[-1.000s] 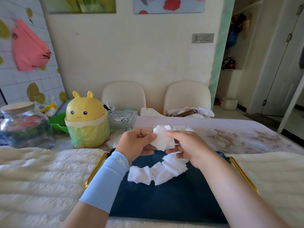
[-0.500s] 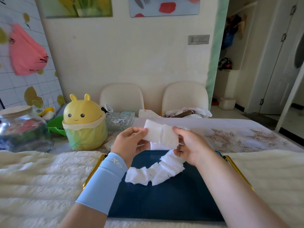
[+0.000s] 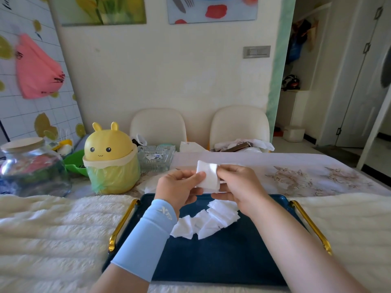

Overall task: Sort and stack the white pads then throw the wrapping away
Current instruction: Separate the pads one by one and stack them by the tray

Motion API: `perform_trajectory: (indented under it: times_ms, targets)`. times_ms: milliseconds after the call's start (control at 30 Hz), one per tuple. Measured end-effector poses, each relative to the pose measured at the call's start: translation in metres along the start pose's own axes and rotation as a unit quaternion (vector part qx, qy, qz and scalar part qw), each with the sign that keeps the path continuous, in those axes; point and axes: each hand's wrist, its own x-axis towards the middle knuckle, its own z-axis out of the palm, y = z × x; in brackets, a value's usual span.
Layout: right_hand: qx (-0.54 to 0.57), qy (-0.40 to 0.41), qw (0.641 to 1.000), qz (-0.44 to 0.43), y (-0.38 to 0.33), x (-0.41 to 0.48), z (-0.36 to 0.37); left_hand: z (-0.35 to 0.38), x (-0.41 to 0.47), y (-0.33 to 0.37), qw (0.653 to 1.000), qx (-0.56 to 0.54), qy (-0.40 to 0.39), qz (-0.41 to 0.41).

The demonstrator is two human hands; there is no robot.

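Hands, two of them, meet above one dark blue tray (image 3: 211, 261) with two gold handles (image 3: 122, 225). The left hand (image 3: 179, 187), wrist in a pale blue sleeve (image 3: 146, 237), and the right hand (image 3: 239, 185) each pinch a side edge of one white pad (image 3: 208, 176), held in the air, upright, flat face to the camera; it is near square, with no clear long axis. On the tray below, a row of overlapping pads (image 3: 209, 220), too bunched to count, curves from lower left up to the right. One yellow bin (image 3: 110, 157) and one glass jar (image 3: 31, 166) stand at left.
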Motion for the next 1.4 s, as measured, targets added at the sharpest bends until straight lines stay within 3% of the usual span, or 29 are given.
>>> perform_trajectory:
  times_ms: [300,467,600,767,967,1067,1133,1233,1333,1400]
  targets:
    - [-0.007,-0.090,0.996,-0.002,-0.006,-0.004,-0.002,-0.002,0.002,-0.003,0.999,0.046,0.019,0.004]
    - [-0.043,-0.072,0.996,-0.042,-0.002,-0.004,-0.002,-0.013,0.010,0.002,0.987,0.158,-0.033,-0.006]
    - [-0.033,-0.093,0.995,-0.024,-0.001,-0.004,0.000,-0.023,0.011,0.000,0.979,0.048,-0.186,-0.065]
    - [-0.065,-0.084,0.993,-0.048,0.002,-0.008,0.004,-0.025,0.012,-0.003,0.983,0.033,-0.170,-0.054]
    - [-0.121,-0.044,0.987,-0.091,0.002,-0.007,0.000,-0.025,0.011,-0.001,0.970,0.018,-0.233,-0.066]
    - [-0.132,-0.063,0.984,-0.101,0.001,-0.009,0.003,-0.023,0.013,-0.003,0.977,0.009,-0.204,-0.058]
    - [-0.209,-0.043,0.966,-0.143,0.005,-0.008,0.005,-0.026,0.016,-0.005,0.987,0.018,-0.153,-0.042]
    - [-0.354,-0.005,0.908,-0.226,0.007,-0.011,0.011,-0.040,0.028,-0.007,0.998,0.056,-0.037,-0.006]
    - [-0.434,-0.118,0.865,-0.224,0.004,-0.023,0.026,-0.052,0.035,-0.006,0.998,0.059,0.019,0.021]
    - [-0.512,-0.192,0.815,-0.193,0.006,-0.028,0.040,-0.054,0.036,-0.005,0.996,0.061,0.042,0.044]
